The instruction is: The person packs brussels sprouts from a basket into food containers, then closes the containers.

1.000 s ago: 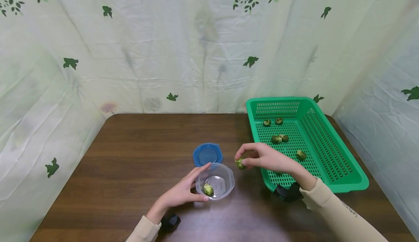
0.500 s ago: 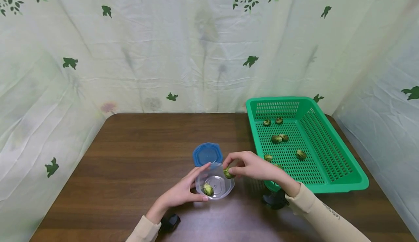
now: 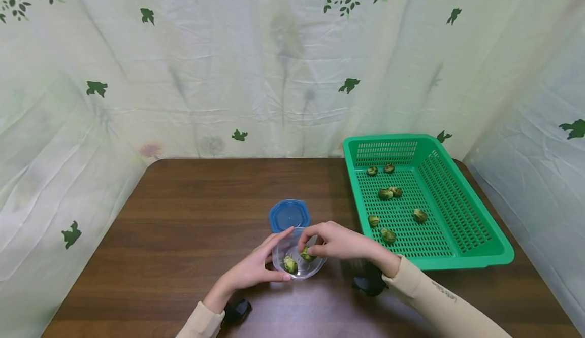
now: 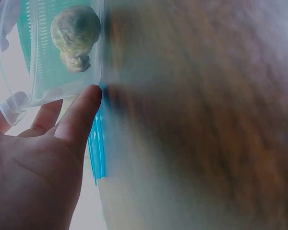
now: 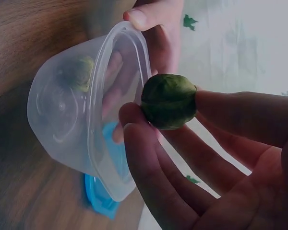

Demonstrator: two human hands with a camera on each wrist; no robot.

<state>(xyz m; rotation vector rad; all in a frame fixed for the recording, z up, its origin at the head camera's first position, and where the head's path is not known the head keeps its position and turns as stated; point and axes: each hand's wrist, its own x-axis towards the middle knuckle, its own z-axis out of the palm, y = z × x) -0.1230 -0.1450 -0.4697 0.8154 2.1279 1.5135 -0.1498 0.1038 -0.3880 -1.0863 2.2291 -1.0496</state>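
A clear plastic container (image 3: pixel 299 273) stands on the table with one Brussels sprout (image 3: pixel 290 264) lying inside. My left hand (image 3: pixel 256 267) holds the container's left side, thumb at the near edge and fingers spread along the far rim; the right wrist view shows that thumb (image 5: pixel 139 18) at the rim. Between thumb and fingertips my right hand (image 3: pixel 340 241) pinches a second Brussels sprout (image 5: pixel 169 101), over the container's mouth. Just behind the container lies a blue lid (image 3: pixel 289 215).
On the right of the brown wooden table (image 3: pixel 205 201) stands a green perforated basket (image 3: pixel 480 216) with several Brussels sprouts, among them one sprout (image 3: pixel 420 215) near its middle. A pale curtain (image 3: pixel 292 74) with leaf prints hangs behind the table.
My right hand has carried its Brussels sprout left and nearer, from beside the basket to over the container. My left hand stays on the container.
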